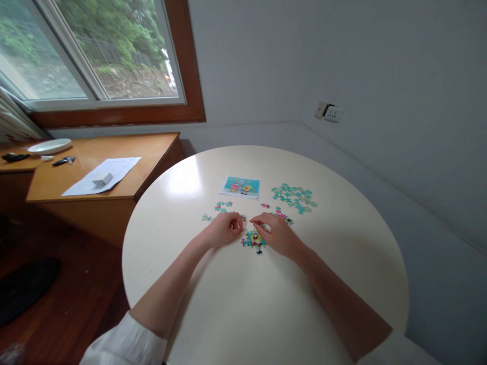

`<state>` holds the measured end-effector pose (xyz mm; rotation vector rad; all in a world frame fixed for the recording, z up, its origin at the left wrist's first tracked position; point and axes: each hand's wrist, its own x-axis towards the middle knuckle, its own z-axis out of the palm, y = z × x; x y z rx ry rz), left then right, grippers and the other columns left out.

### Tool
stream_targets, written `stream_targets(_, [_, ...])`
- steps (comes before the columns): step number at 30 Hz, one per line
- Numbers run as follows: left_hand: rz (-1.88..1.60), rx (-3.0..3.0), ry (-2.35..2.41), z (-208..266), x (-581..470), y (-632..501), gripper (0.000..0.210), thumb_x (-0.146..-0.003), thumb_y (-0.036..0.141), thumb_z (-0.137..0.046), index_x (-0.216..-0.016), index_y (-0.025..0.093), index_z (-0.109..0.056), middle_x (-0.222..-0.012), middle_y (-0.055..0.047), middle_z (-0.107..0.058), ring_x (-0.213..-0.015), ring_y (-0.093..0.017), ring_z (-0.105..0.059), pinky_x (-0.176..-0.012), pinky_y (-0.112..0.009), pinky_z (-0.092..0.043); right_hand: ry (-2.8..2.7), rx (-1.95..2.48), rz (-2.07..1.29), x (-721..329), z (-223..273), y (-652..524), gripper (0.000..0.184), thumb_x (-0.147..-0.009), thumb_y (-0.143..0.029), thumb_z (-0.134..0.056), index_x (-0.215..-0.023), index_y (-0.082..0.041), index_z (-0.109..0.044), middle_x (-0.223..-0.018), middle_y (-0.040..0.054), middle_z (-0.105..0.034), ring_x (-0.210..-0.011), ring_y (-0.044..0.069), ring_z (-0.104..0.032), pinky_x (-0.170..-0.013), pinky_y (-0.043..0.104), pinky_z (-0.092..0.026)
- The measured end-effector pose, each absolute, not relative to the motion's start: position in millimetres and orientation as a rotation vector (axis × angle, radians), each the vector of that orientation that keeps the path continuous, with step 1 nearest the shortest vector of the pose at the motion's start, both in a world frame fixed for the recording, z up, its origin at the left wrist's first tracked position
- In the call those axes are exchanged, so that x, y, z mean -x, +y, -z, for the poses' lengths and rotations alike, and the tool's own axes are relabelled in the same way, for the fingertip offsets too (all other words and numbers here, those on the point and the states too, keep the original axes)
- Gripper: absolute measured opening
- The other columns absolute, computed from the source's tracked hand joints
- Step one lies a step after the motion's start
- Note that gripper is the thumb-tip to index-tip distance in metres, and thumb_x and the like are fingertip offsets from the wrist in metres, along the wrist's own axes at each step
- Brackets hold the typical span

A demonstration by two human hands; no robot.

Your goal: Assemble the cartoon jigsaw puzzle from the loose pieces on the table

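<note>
A pale wall [258, 61] is standing behind everything, and before it a white round table [243, 309] is filling the middle of your view. On the left, a window with brown frame [196, 76] is showing green trees, and below it a wooden desk [89, 152] is holding a white sheet of paper [124, 166].

Over the table you are keeping both hands close to each other, but they are not touching. Your left hand [221, 229] is curling its fingers toward the thumb, making a kind of ring; I cannot tell if the tips are pressing on some piece. Your right hand [279, 234] is bending with the index finger and thumb pointing to the left hand; whether they are pinching something, I cannot tell either.

Beyond your hands a printed picture card [240, 187] is lying flat, and to its right a loose heap of turquoise pieces [292, 196] is spreading. The joined puzzle part [255, 239], with a yellow figure, is lying just on your side of the fingertips, partly hiding under the right hand. Smallest, some pink pieces [265, 205] are lying beyond the right hand, and a few pale pieces [206, 217] are lying beside the left one.
</note>
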<state>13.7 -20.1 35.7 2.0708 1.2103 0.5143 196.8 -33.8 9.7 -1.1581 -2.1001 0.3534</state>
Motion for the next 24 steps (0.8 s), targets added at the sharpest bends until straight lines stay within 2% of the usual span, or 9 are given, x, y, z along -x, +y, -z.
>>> stream_targets(8, [-0.461,-2.080,1.192,-36.5,-15.6,-20.1,0.010,-0.061,0.022,-0.058,-0.063,0.016,-0.050,-0.055,0.005,-0.045,-0.052,-0.008,-0.039,-0.049,-0.020,-0.030,-2.102,1.140,-0.365,-197.0,-7.5,-32.6,0.016,-0.077,-0.011,-0.049,-0.081,-0.018,-0.063,-0.079,0.0044,-0.067,-0.074,0.015,-0.061,-0.070,0.028,-0.045])
stream_targets(24, [-0.428,-2.074,1.167,-22.0,-15.4,-16.5,0.017,-0.059,0.026,-0.064,-0.064,0.016,-0.051,-0.053,0.006,-0.046,-0.051,-0.008,-0.040,-0.049,-0.020,-0.030,-2.111,1.166,-0.373,-197.3,-6.7,-32.5,0.016,-0.077,-0.011,-0.050,-0.083,-0.018,-0.063,-0.081,0.0044,-0.067,-0.076,0.016,-0.061,-0.073,0.029,-0.045])
